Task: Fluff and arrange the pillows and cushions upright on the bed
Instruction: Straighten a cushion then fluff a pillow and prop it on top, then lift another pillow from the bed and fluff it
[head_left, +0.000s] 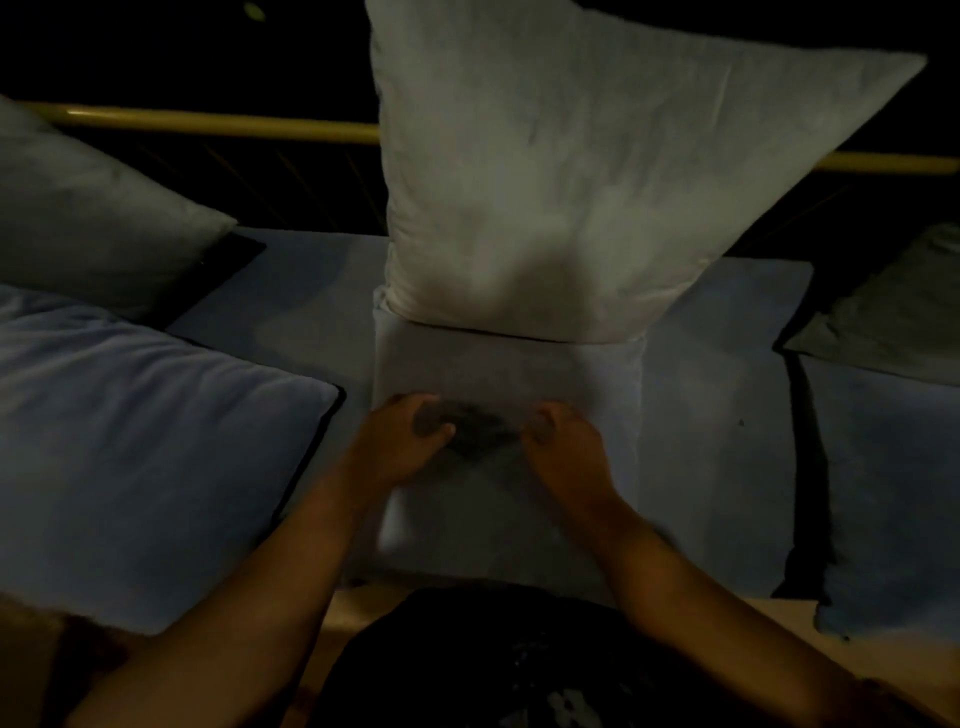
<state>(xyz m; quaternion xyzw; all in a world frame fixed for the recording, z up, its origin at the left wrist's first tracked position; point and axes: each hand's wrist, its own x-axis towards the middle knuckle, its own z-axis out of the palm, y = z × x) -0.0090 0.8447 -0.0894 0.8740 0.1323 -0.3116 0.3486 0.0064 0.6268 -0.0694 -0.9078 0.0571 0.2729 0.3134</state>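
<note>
A large white pillow (571, 171) stands upright at the centre, leaning against the rail behind the bed. In front of it a smaller pale cushion (597, 374) lies flat on the blue sheet (701, 415). Both my hands rest on the cushion's middle, close together. My left hand (400, 441) and my right hand (566, 452) have their fingers curled into its fabric, with a dark dent between them. The light is dim and the hands are slightly blurred.
On the left a blue cushion (145, 457) lies flat, with a grey pillow (88, 228) behind it. A second blue cushion (893, 493) and a grey pillow (898, 322) lie on the right. A yellow rail (208, 122) runs along the back.
</note>
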